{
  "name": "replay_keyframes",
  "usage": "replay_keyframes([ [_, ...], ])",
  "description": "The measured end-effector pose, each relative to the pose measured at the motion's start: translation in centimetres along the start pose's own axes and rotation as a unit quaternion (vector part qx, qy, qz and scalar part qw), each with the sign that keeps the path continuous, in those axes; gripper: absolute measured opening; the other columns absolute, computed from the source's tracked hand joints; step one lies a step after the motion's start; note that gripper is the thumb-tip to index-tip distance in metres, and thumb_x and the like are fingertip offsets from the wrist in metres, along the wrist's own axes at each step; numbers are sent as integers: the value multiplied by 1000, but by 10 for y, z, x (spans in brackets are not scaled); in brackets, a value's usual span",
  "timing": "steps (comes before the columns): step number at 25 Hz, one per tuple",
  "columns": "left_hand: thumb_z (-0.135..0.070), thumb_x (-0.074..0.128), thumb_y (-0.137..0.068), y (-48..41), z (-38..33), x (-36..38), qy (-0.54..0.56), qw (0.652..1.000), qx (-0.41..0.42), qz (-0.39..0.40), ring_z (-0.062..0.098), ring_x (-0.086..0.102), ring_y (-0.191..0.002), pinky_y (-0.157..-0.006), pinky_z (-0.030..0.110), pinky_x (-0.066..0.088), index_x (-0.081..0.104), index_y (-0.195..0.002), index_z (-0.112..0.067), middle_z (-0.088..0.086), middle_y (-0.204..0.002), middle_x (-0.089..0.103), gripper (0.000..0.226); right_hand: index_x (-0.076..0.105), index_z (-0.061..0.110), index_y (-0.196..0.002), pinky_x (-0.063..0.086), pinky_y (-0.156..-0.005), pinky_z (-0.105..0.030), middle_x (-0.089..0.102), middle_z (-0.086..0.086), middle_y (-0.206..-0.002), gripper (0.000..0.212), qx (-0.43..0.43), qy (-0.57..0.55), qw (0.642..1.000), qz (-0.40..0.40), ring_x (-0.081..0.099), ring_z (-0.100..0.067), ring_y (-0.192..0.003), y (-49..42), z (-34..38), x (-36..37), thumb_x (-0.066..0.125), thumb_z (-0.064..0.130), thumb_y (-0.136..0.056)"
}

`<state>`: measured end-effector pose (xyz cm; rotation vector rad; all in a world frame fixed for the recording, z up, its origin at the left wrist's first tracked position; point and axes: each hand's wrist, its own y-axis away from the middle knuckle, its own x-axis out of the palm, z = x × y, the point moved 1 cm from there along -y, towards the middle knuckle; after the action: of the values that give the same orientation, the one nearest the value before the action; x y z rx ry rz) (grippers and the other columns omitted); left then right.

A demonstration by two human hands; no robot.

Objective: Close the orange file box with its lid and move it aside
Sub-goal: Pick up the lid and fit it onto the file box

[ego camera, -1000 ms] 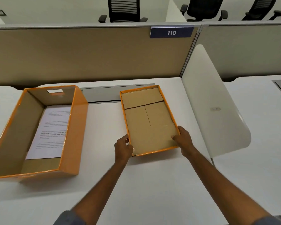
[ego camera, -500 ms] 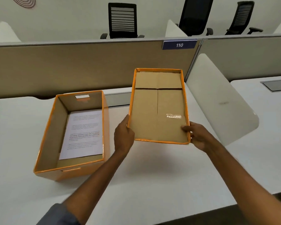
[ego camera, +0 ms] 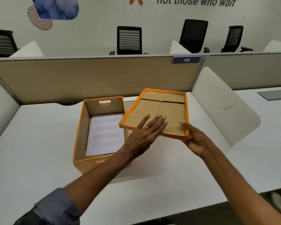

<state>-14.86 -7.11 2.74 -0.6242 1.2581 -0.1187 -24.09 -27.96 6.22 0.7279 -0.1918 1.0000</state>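
Observation:
The orange file box [ego camera: 83, 127] stands open on the white desk [ego camera: 39, 143], with a printed sheet [ego camera: 105, 133] lying flat on its bottom. The orange lid [ego camera: 167, 109] is in the air just right of the box, brown inside facing up, its left corner over the box's right wall. My right hand [ego camera: 195, 138] grips the lid's near right corner, thumb inside the rim. My left hand [ego camera: 146, 132] lies flat with fingers spread over the lid's near edge, palm down, gripping nothing.
A beige partition [ego camera: 88, 78] with a blue "110" tag [ego camera: 186, 59] closes off the desk's far side. A white curved divider [ego camera: 224, 108] stands at the right. Black office chairs [ego camera: 129, 40] sit beyond the partition.
The lid has come up off the desk and swung left toward the box. My left hand has let go of its edge and now lies flat over it. The camera has tilted up.

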Motion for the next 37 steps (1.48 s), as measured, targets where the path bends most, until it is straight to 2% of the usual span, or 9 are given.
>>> replay_keyframes([
  [3, 14, 61, -81, -2, 9, -19, 66, 997, -26, -42, 27, 50, -140, -113, 47, 44, 45, -148, -12, 9, -150, 54, 74, 51, 12, -142, 62, -91, -39, 62, -15, -140, 56, -1, -1, 999, 53, 69, -30, -118, 0, 10, 16, 63, 38, -95],
  [6, 2, 63, -91, -7, 11, -43, 124, 963, -167, -172, 27, 67, -114, -92, 45, 56, 61, -129, -10, 10, -123, 72, 40, 63, 13, -132, 60, -94, -46, 68, -10, -135, 55, -23, -6, 996, 86, 62, -26, -129, -8, 11, 37, 51, 53, -97],
  [9, -11, 60, -98, -16, 5, -65, 187, 889, -323, -263, 15, 63, -98, -81, 33, 58, 58, -121, -12, 7, -109, 70, 24, 57, 10, -138, 53, -101, -50, 63, -8, -140, 60, 32, 34, 994, 97, 54, -29, -136, -18, -22, 64, 51, 53, -97],
  [14, -34, 59, -98, -23, -11, -75, 327, 732, -514, -303, 0, 58, -101, -71, -4, 45, 43, -131, -23, -15, -122, 51, 39, 40, 16, -151, 44, -113, -54, 51, -11, -151, 71, 143, 82, 977, 136, 53, -34, -134, -23, -90, 96, 53, 56, -95],
  [18, -34, 64, -95, -3, -7, -69, 350, 645, -609, -300, 19, 59, -118, -93, 28, 54, 35, -140, -22, 0, -140, 53, 55, 38, 12, -150, 49, -106, -57, 53, -11, -145, 63, 154, 12, 980, 122, 56, -34, -127, -28, -111, 99, 58, 41, -97],
  [23, -56, 61, -91, 56, 17, -77, 319, 587, -663, -338, 9, 64, -105, -72, 10, 53, 34, -144, -30, -10, -125, 54, 65, 42, 12, -148, 52, -97, -51, 58, -12, -141, 56, 58, 115, 986, 102, 60, -34, -120, -45, -99, 90, 60, 30, -98],
  [27, -59, 53, -94, 116, 32, -67, 295, 553, -727, -282, 28, 60, -120, -103, 53, 52, 53, -130, -20, 4, -132, 60, 53, 45, 10, -146, 56, -86, -41, 60, -11, -137, 52, 1, 220, 967, 126, 66, -22, -99, -56, -98, 104, 59, 26, -99],
  [33, -63, 47, -94, 166, 42, -40, 299, 500, -796, -160, 38, 9, -156, -119, 68, 20, 2, -160, -14, 14, -170, 0, 93, 41, 16, -151, 54, -100, -46, 56, -11, -147, 59, -62, 382, 909, 156, 60, -31, -123, -71, -131, 116, 54, 42, -100],
  [37, -65, 55, -88, 197, 52, -25, 348, 487, -786, -157, 39, 40, -144, -112, 54, 43, 21, -156, -14, 15, -159, 37, 92, 38, 17, -153, 54, -101, -48, 54, -12, -149, 62, -55, 414, 898, 136, 59, -34, -127, -78, -151, 122, 56, 42, -99],
])
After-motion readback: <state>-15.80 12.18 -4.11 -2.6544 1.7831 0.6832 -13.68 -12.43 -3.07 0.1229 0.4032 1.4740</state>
